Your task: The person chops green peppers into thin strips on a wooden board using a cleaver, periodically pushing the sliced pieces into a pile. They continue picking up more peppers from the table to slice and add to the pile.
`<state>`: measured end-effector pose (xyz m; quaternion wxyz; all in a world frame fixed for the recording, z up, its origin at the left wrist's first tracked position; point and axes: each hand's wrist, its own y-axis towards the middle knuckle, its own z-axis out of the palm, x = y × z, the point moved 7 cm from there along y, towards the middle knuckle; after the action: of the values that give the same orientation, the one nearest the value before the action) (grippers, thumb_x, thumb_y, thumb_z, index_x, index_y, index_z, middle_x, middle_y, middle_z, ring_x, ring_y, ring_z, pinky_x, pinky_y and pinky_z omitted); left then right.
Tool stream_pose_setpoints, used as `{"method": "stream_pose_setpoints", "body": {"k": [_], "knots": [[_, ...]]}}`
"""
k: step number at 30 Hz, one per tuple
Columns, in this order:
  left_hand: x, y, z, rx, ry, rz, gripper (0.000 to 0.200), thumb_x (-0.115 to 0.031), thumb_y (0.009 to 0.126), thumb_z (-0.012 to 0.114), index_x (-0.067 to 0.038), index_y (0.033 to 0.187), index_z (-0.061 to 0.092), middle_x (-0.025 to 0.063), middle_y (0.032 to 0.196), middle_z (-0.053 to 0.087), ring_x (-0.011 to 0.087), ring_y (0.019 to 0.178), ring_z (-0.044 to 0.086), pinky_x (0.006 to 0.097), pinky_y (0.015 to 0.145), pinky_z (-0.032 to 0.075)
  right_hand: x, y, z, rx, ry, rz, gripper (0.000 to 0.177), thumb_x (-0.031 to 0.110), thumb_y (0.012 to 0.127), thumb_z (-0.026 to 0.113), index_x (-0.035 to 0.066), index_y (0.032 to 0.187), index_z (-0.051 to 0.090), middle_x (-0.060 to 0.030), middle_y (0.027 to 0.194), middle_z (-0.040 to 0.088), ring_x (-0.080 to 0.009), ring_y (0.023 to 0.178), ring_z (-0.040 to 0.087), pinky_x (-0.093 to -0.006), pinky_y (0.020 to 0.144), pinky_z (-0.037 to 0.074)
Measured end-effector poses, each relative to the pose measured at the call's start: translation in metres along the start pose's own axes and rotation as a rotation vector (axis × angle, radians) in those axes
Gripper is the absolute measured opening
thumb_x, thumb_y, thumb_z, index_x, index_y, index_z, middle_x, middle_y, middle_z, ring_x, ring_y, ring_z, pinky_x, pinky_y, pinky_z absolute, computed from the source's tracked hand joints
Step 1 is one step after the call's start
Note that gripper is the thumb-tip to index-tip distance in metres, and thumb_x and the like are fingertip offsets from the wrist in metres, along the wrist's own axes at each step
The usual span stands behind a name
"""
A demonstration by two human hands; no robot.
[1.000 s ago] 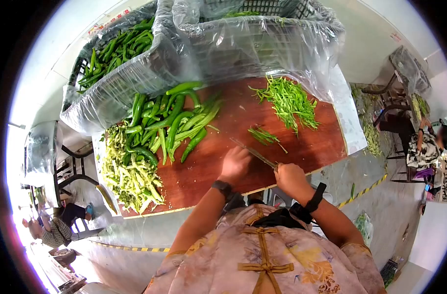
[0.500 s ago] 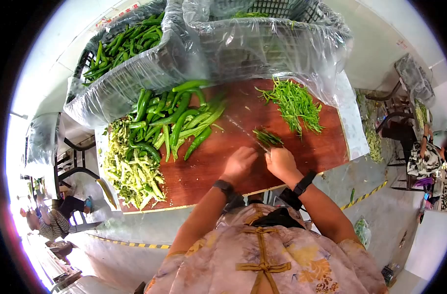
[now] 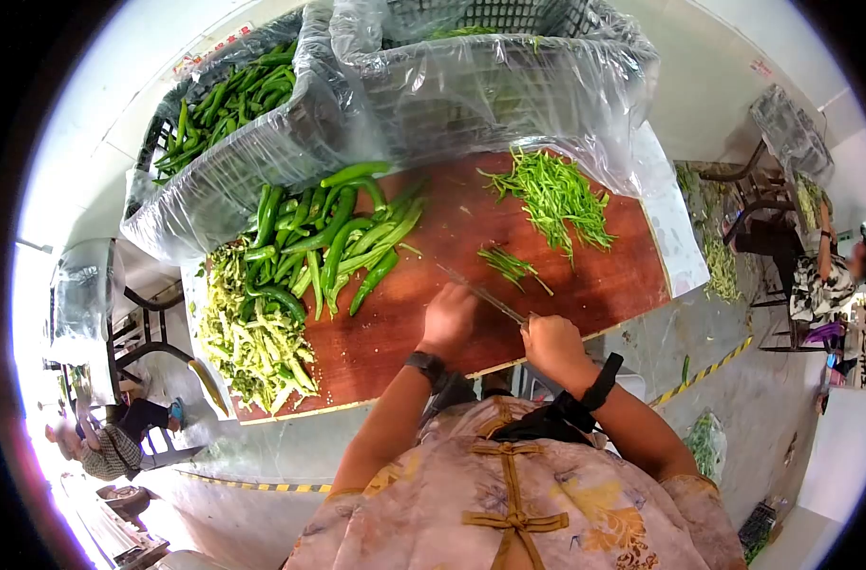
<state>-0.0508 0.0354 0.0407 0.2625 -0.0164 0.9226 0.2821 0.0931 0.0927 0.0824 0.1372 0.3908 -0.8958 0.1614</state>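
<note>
Right hand (image 3: pixel 556 344) grips knife (image 3: pixel 485 296); pepper strips (image 3: pixel 511 264) just beyond it

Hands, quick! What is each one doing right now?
Left hand: curled on the brown wooden cutting board, beside the blade; whether it holds anything cannot be told.
Right hand: closed on the long silver knife.

R hand (image 3: pixel 554 344) grips knife (image 3: pixel 483 296); L hand (image 3: pixel 449 319) on board (image 3: pixel 609 277).
</note>
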Motion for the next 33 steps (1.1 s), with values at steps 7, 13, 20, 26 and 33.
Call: {"method": "stream_pose_setpoints", "body": {"k": [7,13,20,26,33], "knots": [[0.005,-0.002,0.004,0.008,-0.03,0.023,0.01,-0.003,0.063,0.053,-0.004,0.073,0.053,0.0117,0.082,0.053,0.0307,0.077,0.052,0.0401,0.064,0.047,-0.001,0.008,0.013,0.038,0.017,-0.02,0.018,0.015,0.081,0.055,-0.001,0.074,0.058,-0.0232,0.066,0.059,-0.0413,0.064,0.059,-0.0499,0.058,0.048],[0.004,-0.002,0.002,0.036,-0.113,0.07,0.021,-0.001,0.064,0.054,-0.003,0.084,0.059,0.0126,0.088,0.057,0.0315,0.082,0.055,0.0386,0.07,0.049,0.019,0.056,0.016,-0.089,0.035,-0.092,0.019,0.014,0.079,0.055,0.0,0.067,0.059,-0.0234,0.064,0.058,-0.0424,0.063,0.058,-0.0498,0.058,0.047],[0.0,-0.006,-0.003,0.023,-0.114,-0.006,0.028,0.0,0.068,0.054,-0.003,0.095,0.061,0.0125,0.096,0.061,0.0318,0.09,0.058,0.0386,0.077,0.05,-0.008,0.036,-0.001,-0.119,0.01,-0.011,0.019,0.017,0.08,0.057,0.0,0.071,0.059,-0.0219,0.063,0.058,-0.0396,0.062,0.059,-0.0492,0.058,0.047],[-0.003,-0.002,-0.004,0.007,-0.083,0.031,0.018,-0.001,0.065,0.054,-0.003,0.082,0.058,0.0129,0.087,0.055,0.0318,0.083,0.054,0.0395,0.071,0.048,-0.004,0.003,0.006,-0.031,0.015,-0.039,0.019,0.017,0.081,0.056,0.0,0.073,0.057,-0.0219,0.064,0.058,-0.0403,0.063,0.059,-0.0489,0.058,0.047],[0.002,-0.005,-0.002,-0.02,-0.11,0.071,0.015,-0.002,0.062,0.053,-0.004,0.077,0.055,0.012,0.083,0.053,0.0317,0.08,0.053,0.0397,0.068,0.047,0.002,0.008,0.01,0.028,0.056,-0.028,0.019,0.016,0.079,0.056,-0.001,0.071,0.058,-0.022,0.066,0.059,-0.0408,0.065,0.059,-0.0499,0.06,0.047]]}}
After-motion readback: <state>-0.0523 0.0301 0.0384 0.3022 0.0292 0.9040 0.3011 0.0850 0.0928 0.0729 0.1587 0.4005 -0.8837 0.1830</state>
